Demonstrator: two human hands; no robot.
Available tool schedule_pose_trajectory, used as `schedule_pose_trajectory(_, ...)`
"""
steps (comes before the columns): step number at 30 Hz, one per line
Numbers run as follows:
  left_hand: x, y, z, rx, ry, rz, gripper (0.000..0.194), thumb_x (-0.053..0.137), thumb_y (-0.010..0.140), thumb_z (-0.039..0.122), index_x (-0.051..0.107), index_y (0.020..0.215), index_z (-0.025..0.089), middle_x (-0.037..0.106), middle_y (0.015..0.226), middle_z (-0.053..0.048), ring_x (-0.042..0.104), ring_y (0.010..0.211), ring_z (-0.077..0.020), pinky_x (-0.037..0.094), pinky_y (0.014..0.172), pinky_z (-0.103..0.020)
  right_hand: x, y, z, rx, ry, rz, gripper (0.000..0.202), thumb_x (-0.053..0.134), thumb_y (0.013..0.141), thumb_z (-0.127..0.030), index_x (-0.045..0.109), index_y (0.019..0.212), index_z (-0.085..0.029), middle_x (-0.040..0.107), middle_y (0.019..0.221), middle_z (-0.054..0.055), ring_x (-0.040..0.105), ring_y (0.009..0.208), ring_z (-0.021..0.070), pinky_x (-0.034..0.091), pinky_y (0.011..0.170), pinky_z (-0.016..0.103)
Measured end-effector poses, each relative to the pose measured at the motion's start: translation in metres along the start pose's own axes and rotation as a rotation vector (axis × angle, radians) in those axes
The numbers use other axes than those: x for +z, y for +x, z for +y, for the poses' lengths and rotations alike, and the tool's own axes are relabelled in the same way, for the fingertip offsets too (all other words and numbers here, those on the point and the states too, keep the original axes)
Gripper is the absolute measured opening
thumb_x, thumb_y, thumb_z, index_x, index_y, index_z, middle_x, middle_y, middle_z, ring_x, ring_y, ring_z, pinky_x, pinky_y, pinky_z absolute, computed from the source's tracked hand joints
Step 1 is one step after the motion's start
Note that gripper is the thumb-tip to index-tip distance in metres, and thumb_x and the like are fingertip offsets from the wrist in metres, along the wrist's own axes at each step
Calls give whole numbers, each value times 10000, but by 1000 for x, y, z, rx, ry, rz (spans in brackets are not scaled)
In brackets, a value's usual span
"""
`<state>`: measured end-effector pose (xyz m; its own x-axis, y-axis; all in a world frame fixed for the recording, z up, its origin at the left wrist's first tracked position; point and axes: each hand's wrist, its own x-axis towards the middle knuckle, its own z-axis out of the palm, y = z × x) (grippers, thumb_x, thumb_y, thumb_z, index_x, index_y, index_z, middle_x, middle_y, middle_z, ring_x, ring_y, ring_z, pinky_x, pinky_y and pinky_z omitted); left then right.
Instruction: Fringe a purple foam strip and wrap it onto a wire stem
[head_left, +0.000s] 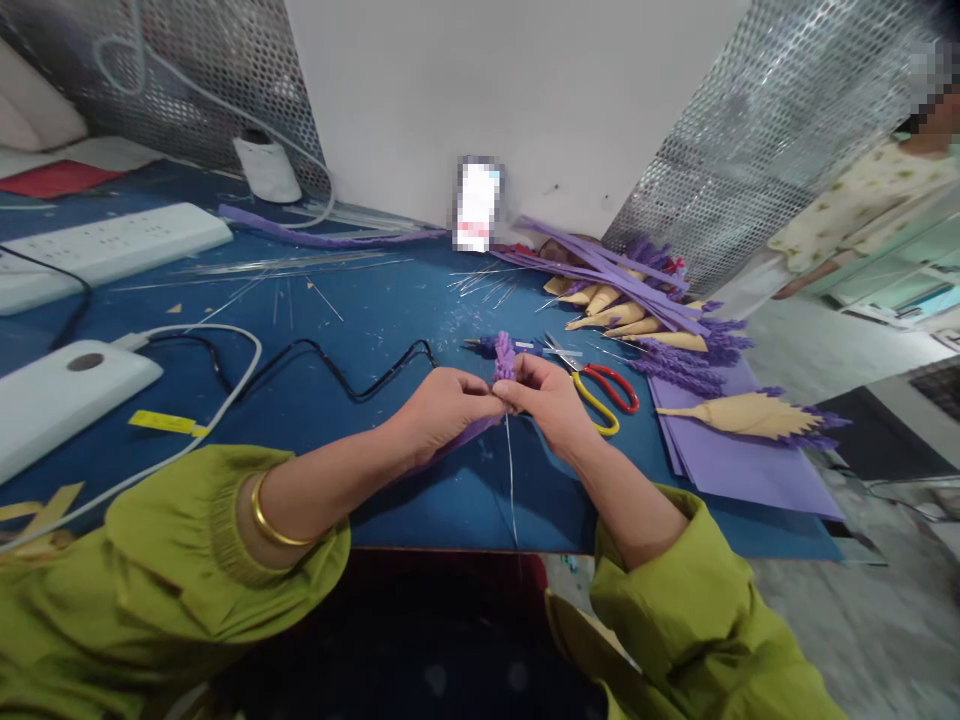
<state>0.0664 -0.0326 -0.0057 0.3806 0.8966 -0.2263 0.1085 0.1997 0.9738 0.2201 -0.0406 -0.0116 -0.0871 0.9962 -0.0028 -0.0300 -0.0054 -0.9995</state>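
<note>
A small purple flower piece (504,357) stands upright between my two hands, with a thin wire (511,480) hanging down below it. The fingertips of my left hand (450,408) pinch at its base, and a purple strip (465,438) trails under that hand. My right hand (546,397) pinches the same piece from the other side. Behind the flower lies a dark blue tool (487,345), partly hidden. Scissors (611,388) with one red and one yellow handle rest just right of my right hand.
Purple flower bundles (675,365) and purple sheets (750,460) lie on the right of the blue table (420,310). Power strips (112,250) and cables are at the left. A phone (477,205) leans on the wall. A person (862,200) stands at the far right.
</note>
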Motion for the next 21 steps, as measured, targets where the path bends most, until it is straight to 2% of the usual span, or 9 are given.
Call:
schedule_pose_trajectory(4, 0, 0, 3, -15, -41, -18, 204, 748, 627, 327, 756, 694, 135, 631, 587, 1, 480, 524, -97, 342, 528, -236, -2, -1, -2, 25, 128, -59, 248, 756, 712, -394, 687, 851, -200, 641, 713, -23, 501, 571, 100, 406, 562, 246)
schedule_pose_trajectory(7, -1, 1, 1, -21, -67, -34, 178, 738, 638, 300, 763, 710, 139, 659, 613, -8, 503, 545, -101, 357, 555, -240, -5, 0, -2, 37, 166, -75, 241, 774, 702, -366, 710, 864, -199, 697, 790, 3, 525, 590, 97, 408, 552, 231)
schedule_pose_trajectory(12, -3, 2, -2, -15, -114, -105, 249, 751, 664, 348, 781, 794, 138, 723, 713, -45, 592, 646, -138, 419, 640, -256, -5, 2, 1, 40, 200, -53, 222, 805, 667, -342, 703, 792, -190, 678, 714, -17, 497, 528, 73, 393, 517, 213)
schedule_pose_trajectory(15, -3, 2, -1, -19, -96, -89, 285, 774, 647, 377, 784, 795, 133, 738, 741, -61, 619, 685, -155, 441, 676, -266, -4, 3, 2, 24, 181, -53, 213, 802, 675, -338, 696, 788, -192, 655, 678, -31, 498, 525, 72, 392, 514, 211)
schedule_pose_trajectory(21, 0, 2, -2, 11, -68, -73, 264, 781, 642, 364, 784, 785, 142, 741, 750, -65, 628, 685, -170, 450, 646, -273, -3, 3, 1, 13, 163, -38, 214, 806, 663, -322, 690, 782, -186, 634, 643, -41, 487, 513, 68, 379, 498, 206)
